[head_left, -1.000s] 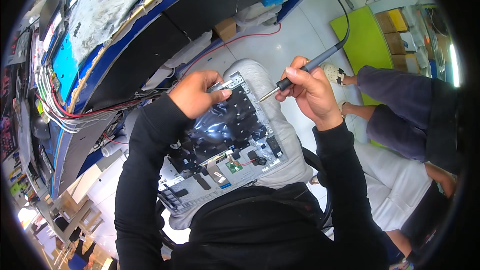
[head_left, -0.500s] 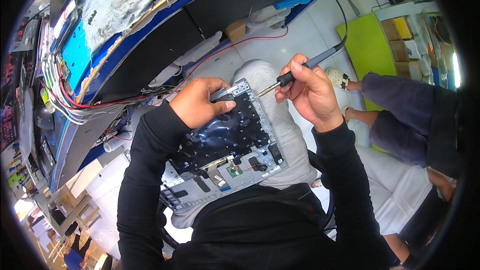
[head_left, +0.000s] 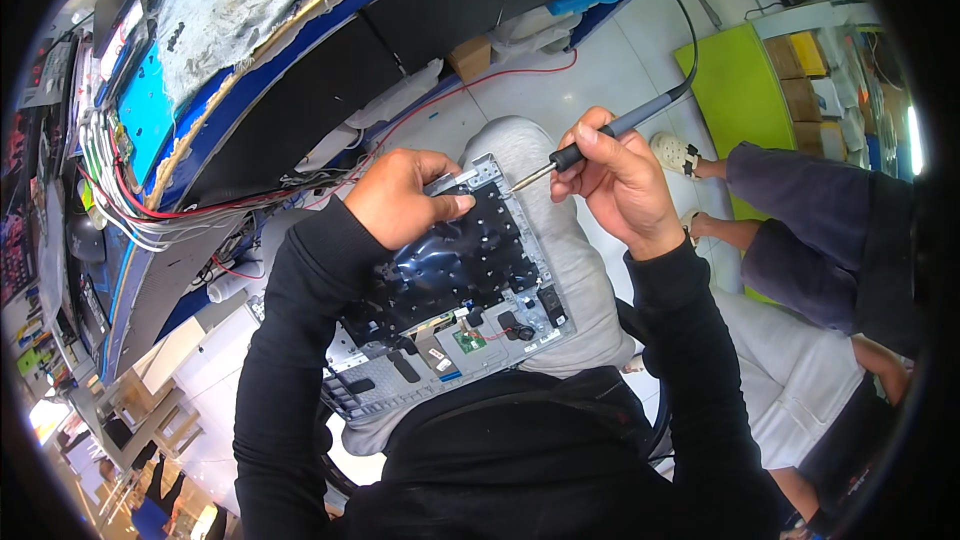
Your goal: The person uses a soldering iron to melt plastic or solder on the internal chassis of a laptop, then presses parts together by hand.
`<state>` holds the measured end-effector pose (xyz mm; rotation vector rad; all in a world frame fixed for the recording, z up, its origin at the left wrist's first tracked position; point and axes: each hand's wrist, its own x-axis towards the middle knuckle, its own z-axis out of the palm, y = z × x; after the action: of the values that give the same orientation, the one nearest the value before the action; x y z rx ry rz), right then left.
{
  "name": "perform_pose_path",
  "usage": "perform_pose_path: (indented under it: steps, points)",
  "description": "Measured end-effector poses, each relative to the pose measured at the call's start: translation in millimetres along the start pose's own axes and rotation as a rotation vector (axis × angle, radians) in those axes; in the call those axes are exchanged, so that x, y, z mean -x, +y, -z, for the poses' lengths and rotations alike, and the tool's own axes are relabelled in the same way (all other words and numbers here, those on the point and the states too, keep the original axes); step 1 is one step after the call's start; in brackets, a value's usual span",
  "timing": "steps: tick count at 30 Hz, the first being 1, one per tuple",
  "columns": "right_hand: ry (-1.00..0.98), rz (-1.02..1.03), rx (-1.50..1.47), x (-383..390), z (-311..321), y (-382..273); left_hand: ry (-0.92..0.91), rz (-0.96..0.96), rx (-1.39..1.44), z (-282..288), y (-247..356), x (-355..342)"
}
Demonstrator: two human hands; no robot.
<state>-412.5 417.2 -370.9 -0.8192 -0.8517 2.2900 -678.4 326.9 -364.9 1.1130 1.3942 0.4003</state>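
A laptop's grey palm-rest cover (head_left: 470,360), inner side up, lies tilted across my lap. Black sheeting (head_left: 450,270) spans its keyboard area, and a small green circuit board (head_left: 468,340) with thin red wires sits by the near edge. My left hand (head_left: 410,198) grips the cover's far left edge, thumb on the black sheeting. A soldering iron (head_left: 610,132) with a dark grip is pinched in my right hand (head_left: 628,180). Its metal tip points left and down at the cover's far right corner; whether it touches is too small to tell.
Left and ahead runs a blue-edged workbench (head_left: 240,80) with a grey cloth and bundled cables (head_left: 120,190). The iron's black cord (head_left: 690,30) rises at the upper right. Another person's legs (head_left: 790,200) are close on the right, before a green cabinet panel (head_left: 735,80).
The iron's tip and my right hand have shifted very slightly left. My left hand keeps its hold, its thumb moved a little toward the cover's far end.
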Motion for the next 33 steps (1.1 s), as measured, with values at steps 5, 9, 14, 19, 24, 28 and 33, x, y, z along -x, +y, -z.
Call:
perform_pose_path:
  steps: [5, 9, 14, 19, 24, 28, 33]
  points:
    - [0.01, -0.009, 0.052, 3, -6, 2, 0.0, -0.003, -0.012, 2, -2, 4]
    - [0.021, 0.02, 0.076, 7, -22, 4, 0.01, 0.009, 0.009, 4, -14, 6]
    - [0.141, 0.186, 0.188, 6, -38, 20, 0.037, -0.026, 0.093, 11, -42, -3]
    - [0.307, 0.354, 0.298, -8, -67, 42, 0.101, 0.011, 0.119, 31, -53, -12]
    - [0.523, 0.399, 0.329, -20, -91, 85, 0.111, -0.023, 0.034, 42, -81, -22]
    - [0.561, 0.424, 0.323, -36, -85, 108, 0.085, -0.023, -0.089, 51, -91, -35]
    - [0.596, 0.412, 0.341, -48, -72, 124, 0.06, -0.082, -0.078, 55, -104, -54]
